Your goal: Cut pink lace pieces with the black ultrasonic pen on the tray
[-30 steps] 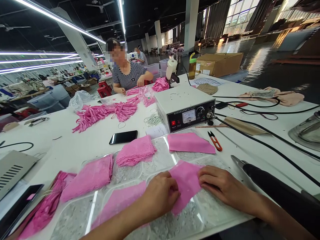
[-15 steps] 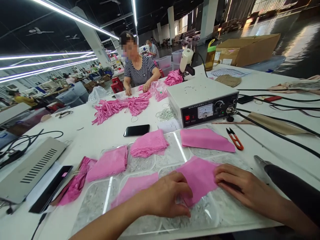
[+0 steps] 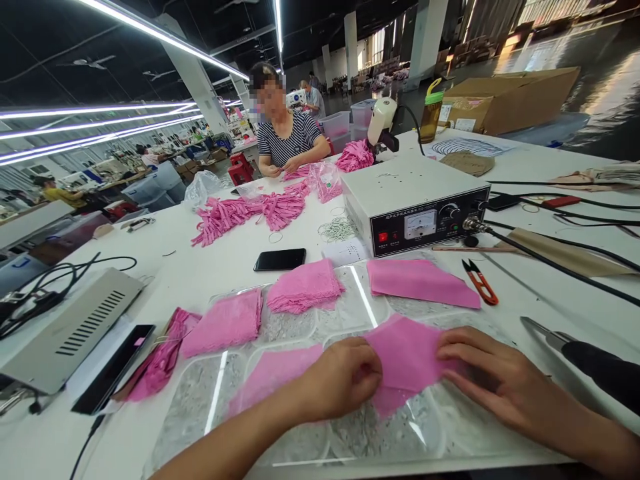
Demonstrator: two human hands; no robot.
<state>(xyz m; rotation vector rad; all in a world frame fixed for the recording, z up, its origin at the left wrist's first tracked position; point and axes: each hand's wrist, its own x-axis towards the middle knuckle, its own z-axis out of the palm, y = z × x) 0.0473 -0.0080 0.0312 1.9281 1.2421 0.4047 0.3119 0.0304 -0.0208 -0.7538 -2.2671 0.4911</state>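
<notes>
A pink fabric piece (image 3: 407, 353) lies on a clear, marbled plastic sheet in front of me. My left hand (image 3: 340, 377) is closed at its left edge, fingers curled in toward the thumb and gripping the cloth there. At the right edge, the fingers of my right hand (image 3: 493, 373) pinch the same piece; the fingertips are slightly blurred. Another pink piece (image 3: 275, 373) lies flat, partly under my left forearm. Beyond the hands are two stacks of pink pieces, one on the left (image 3: 225, 323) and one in the middle (image 3: 305, 287), plus a folded pink piece (image 3: 420, 281).
A control box with a dial (image 3: 420, 200) stands behind the fabric. Orange thread snips (image 3: 481, 283) and a black-handled tool (image 3: 595, 360) lie right; a phone (image 3: 280, 259) lies mid-table. Left is a grey vented box (image 3: 75, 330). A co-worker (image 3: 287, 137) handles pink strips across the table.
My left fingers have curled tighter at the fabric's left edge. My right fingers have shifted slightly along the right edge. The whole view has moved a little; the co-worker's hands have come together.
</notes>
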